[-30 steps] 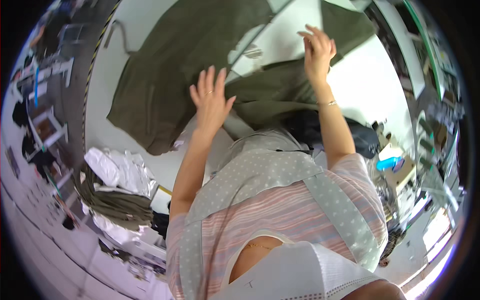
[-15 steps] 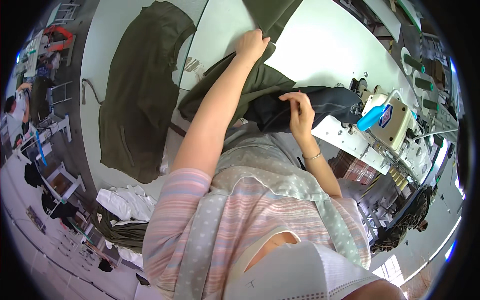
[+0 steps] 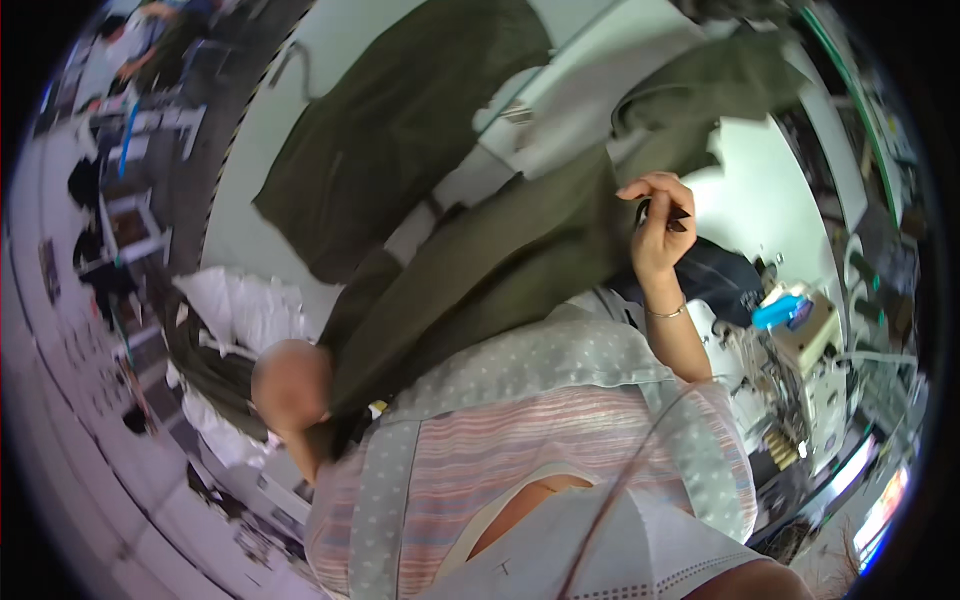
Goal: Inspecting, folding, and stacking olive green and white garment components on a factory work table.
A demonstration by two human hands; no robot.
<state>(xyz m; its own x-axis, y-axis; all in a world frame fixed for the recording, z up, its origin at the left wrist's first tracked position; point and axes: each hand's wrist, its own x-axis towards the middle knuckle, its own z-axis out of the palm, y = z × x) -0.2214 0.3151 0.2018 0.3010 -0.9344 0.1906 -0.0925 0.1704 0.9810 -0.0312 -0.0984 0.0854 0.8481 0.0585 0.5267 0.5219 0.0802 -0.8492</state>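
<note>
Nearest, the left hand is closed on the near-left end of the olive cloth, its fingers blurred — a firm, low hold there should limit slack. The cloth slants past the apron toward the far right; an even pull would best keep its folds untwisted, clear of the sewing machine and black garment at right. Beyond, the right hand curls around a small dark object, best kept off the weave — whether it pinches fabric too, I cannot tell. Far left, leave the olive panel flat.
</note>
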